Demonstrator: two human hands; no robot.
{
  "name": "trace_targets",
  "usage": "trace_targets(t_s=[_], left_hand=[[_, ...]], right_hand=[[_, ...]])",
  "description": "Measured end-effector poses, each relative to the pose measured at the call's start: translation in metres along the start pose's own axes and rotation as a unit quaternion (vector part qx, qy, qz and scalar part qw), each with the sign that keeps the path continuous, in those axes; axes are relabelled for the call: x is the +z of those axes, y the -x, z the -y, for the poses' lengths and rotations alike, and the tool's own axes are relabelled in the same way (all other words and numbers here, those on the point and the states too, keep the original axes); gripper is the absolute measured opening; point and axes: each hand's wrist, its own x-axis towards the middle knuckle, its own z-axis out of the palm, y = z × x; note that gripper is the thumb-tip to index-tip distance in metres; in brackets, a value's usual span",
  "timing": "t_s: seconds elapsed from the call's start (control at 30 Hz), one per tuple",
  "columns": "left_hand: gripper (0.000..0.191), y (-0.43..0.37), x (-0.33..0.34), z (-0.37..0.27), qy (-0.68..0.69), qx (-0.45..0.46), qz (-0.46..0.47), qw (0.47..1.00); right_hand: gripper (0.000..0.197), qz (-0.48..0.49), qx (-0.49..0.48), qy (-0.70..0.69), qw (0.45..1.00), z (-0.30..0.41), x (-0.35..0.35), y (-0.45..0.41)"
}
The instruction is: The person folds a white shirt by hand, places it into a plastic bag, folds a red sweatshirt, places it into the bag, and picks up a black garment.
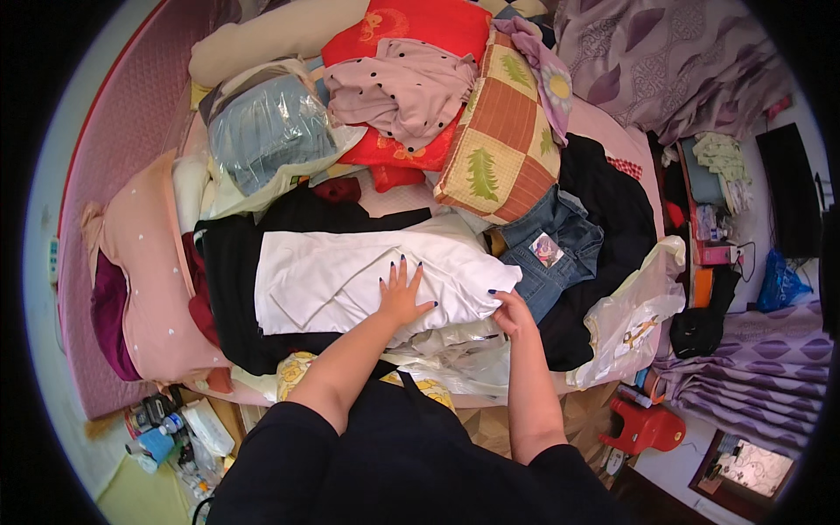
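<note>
A folded white garment (328, 275) lies across the bed in front of me, partly over a black garment (233, 295). My left hand (400, 295) rests flat on its middle with the fingers spread. At its right end, my right hand (510, 314) pinches the white edge between thumb and fingers. Just beyond that hand are blue denim jeans (545, 262) with a small picture card (546, 250) on them. Under the near edge of the white garment shows a clear plastic bag (459, 367).
A checked pillow (499, 131), a red cushion (420, 29), a polka-dot pink cloth (400, 88) and a plastic bag of folded denim (269, 131) crowd the far side. A pink pillow (154, 269) lies left. A red stool (643, 426) stands on the floor at right.
</note>
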Motion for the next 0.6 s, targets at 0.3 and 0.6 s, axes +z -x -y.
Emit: trace_targets(t_s=[0.3, 0.6], left_hand=[[0.100, -0.002, 0.025, -0.043, 0.062, 0.065, 0.101, 0.991], [0.076, -0.002, 0.035, -0.034, 0.405, 0.100, 0.076, 0.906]], right_hand=[[0.075, 0.096, -0.103, -0.017, 0.990, 0.023, -0.005, 0.061], [0.081, 0.193, -0.221, 0.550, 0.782, 0.019, 0.076, 0.071]])
